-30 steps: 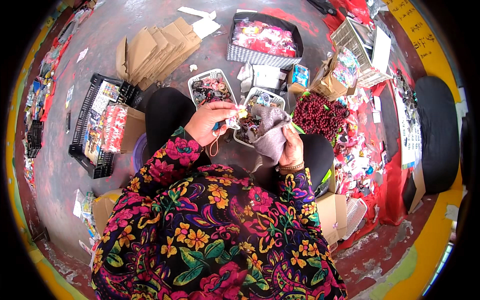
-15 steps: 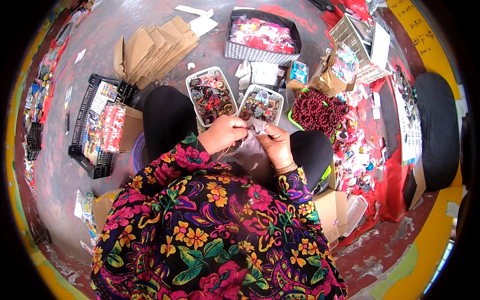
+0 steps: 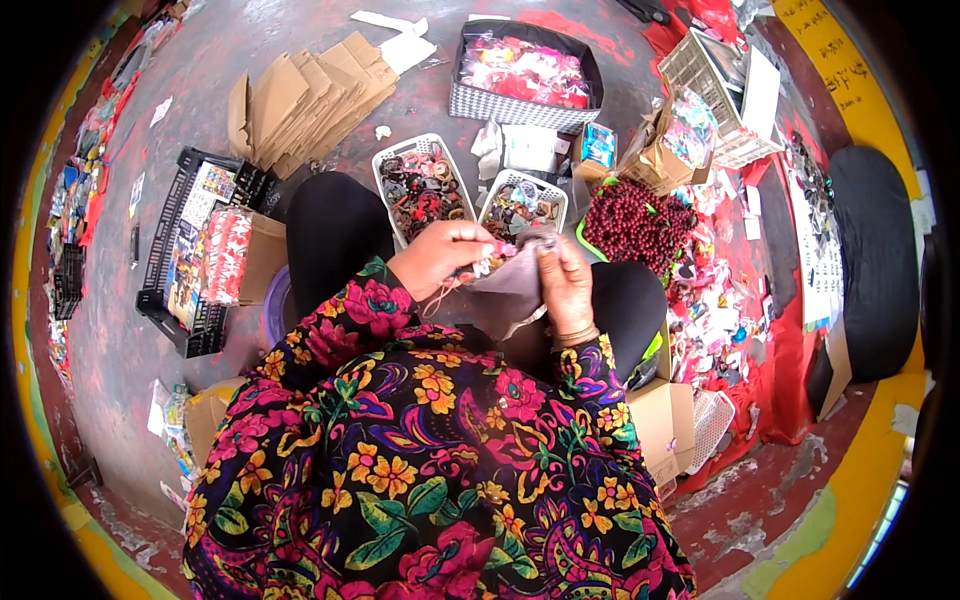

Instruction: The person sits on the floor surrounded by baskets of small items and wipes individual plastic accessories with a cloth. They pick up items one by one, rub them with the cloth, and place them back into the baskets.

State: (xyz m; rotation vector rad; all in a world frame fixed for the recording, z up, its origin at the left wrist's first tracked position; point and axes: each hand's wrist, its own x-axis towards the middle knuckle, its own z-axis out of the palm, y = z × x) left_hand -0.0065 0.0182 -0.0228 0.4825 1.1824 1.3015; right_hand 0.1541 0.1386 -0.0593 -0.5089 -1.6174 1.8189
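Above my lap, my left hand [image 3: 440, 262] is closed on a small bunch of colourful hair ties [image 3: 486, 263], with thin pinkish loops dangling below the fingers. My right hand [image 3: 568, 288] pinches the upper edge of a small mauve-grey bag [image 3: 512, 284], thumb on the near side. The bunch lies against the bag's left edge; whether part of it is inside, I cannot tell. Just beyond my hands stand two white baskets, the left basket [image 3: 378, 172] and the right basket [image 3: 563, 197], filled with mixed hair ties and small accessories.
Dark red bead strings [image 3: 640, 225] are heaped in a green tray to the right. Folded cardboard [image 3: 310, 100] leans at the far left, near a black crate [image 3: 160, 270]. A patterned box [image 3: 520, 107] holds pink packets at the back. Small goods litter a red cloth [image 3: 785, 390].
The bag, crumpled between my fingers before, now hangs spread out and fuller. My hands have moved slightly apart, and colourful pieces show at my left fingertips.
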